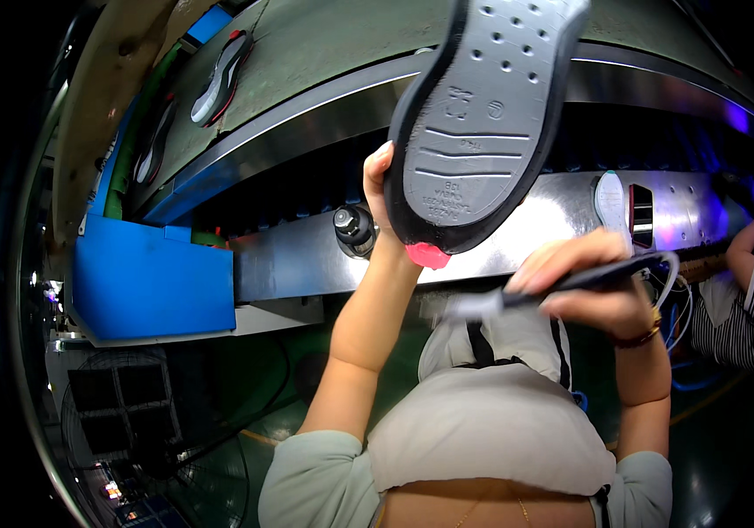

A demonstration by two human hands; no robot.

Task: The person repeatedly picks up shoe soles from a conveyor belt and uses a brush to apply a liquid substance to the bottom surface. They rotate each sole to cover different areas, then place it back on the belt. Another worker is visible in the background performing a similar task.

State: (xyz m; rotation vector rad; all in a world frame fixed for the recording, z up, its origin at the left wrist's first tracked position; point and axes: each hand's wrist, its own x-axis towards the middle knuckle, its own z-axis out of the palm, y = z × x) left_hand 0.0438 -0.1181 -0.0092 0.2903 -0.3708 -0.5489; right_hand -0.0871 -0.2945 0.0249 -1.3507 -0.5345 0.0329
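My left hand (379, 189) grips the edge of a shoe sole (474, 132), held up over the metal ledge. Its grey inner face, with dimples and ridges, is toward me inside a black rim. A pink piece (428, 255) sticks to the sole's near end. My right hand (592, 277) is closed around a black-handled brush (601, 275), just below and to the right of the sole. The brush's pale tip points left, apart from the sole and smeared by motion. A thin pale tube (672, 264) curves from the back of the handle.
A black container with a metal top (355, 231) stands on the metal ledge (280, 264). Soles (219, 84) lie on the green conveyor belt (324, 53); another pale sole (610, 207) rests at right. A blue housing (153, 286) is at left. Another person's striped clothing (751, 317) shows far right.
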